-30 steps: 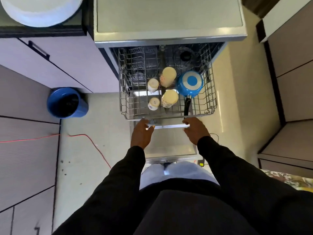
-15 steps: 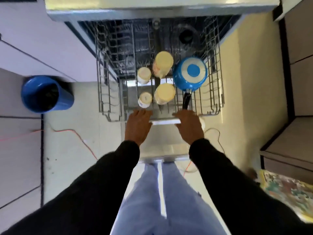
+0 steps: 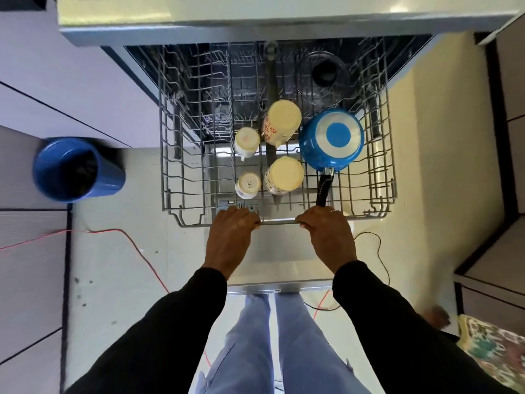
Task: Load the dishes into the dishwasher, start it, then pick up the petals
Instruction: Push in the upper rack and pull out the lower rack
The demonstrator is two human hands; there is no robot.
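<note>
The wire dishwasher rack (image 3: 181, 194) is pulled out over the open door (image 3: 281, 265). In it stand several upside-down cream cups, among them a large cup (image 3: 284, 174) and a small cup (image 3: 247, 184), plus an inverted blue saucepan (image 3: 331, 139) with a black handle pointing toward me. My left hand (image 3: 231, 237) and my right hand (image 3: 326, 234) both grip the rack's metal front bar (image 3: 278, 221), one at each end. No petals are visible.
A blue bin (image 3: 74, 169) stands on the floor at left. A red cable (image 3: 133, 245) and a black cable (image 3: 372, 245) trail across the floor by the door. Cabinets flank both sides; a patterned cloth (image 3: 494, 348) lies at lower right.
The view has tilted and moved closer to the rack. Both hands stay on the front bar, and the rack with its dishes looks larger and lower in view.
</note>
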